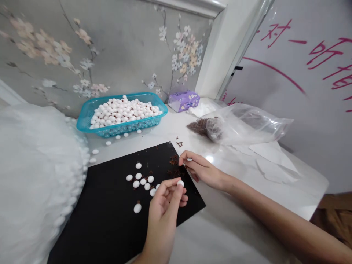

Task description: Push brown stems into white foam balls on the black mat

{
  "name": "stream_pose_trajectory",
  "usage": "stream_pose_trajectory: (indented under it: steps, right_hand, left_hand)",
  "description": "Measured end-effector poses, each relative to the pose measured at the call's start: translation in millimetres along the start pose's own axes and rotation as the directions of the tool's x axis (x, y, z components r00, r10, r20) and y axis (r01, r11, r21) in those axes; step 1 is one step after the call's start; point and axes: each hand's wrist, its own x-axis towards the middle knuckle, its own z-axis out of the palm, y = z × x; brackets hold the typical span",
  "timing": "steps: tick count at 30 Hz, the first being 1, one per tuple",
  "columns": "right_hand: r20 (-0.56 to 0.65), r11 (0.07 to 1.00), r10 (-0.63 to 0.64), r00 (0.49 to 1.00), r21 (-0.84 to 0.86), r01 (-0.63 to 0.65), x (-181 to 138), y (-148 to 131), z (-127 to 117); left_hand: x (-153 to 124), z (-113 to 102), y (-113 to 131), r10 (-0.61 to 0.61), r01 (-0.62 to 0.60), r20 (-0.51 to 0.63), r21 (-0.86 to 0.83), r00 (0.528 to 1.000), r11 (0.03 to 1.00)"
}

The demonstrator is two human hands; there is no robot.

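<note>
My left hand (167, 205) pinches a small white ball (180, 183) between thumb and forefinger, above the right part of a black mat (107, 205). To the right, my right hand (202, 169) is bent with its fingertips drawn together over a loose pile of small reddish-brown branched pieces (173, 160) at the mat's edge. Whether a piece is between those fingertips is too small to make out. Several white balls (136, 184) lie on the mat left of my left hand, some with brown bits against them. One ball (137, 208) lies apart, nearer to me.
A teal basket (121, 128) heaped with white balls stands at the back. A large bag of white balls (35, 176) fills the left side. Behind my right hand lie a clear bag of brown pieces (244, 124), a purple tissue pack (183, 101) and white paper (275, 157).
</note>
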Motion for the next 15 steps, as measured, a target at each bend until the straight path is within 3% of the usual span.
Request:
stream_pose_trajectory:
  steps: [10, 15]
  right_hand:
    - [-0.074, 0.974, -0.016, 0.997, 0.225, 0.032, 6, 3, -9]
    - [-0.106, 0.986, -0.050, 0.993, 0.155, 0.066, 6, 1, -12]
  left_hand:
    - [2, 0, -1, -0.001, 0.001, 0.031, -0.003, 1.000, 1.000]
    - [1, 0, 2, -0.006, 0.006, 0.028, -0.016, 1.000, 1.000]
